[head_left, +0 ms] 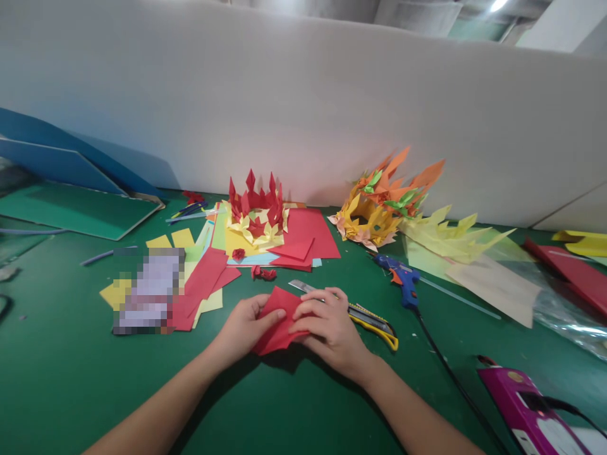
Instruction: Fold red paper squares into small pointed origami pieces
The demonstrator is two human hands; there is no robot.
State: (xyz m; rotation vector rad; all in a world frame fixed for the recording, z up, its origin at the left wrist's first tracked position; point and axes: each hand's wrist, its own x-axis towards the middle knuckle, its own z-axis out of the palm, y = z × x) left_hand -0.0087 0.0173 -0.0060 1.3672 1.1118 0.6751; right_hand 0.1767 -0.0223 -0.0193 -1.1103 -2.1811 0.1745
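Observation:
Both of my hands grip one folded red paper piece (pixel 279 322) just above the green table (pixel 71 379). My left hand (pixel 246 330) pinches its left edge with thumb and fingers. My right hand (pixel 327 328) lies over its right side, fingers curled and pressed on the fold. A yellow utility knife (pixel 370 319) lies right behind my right hand.
A red and yellow paper crown (pixel 256 215) stands on loose red and yellow sheets (pixel 208 278). An orange and yellow paper crown (pixel 379 202) leans on the white wall. A blue glue gun (pixel 402 278) with its black cord, and a magenta box (pixel 526 407), are at the right.

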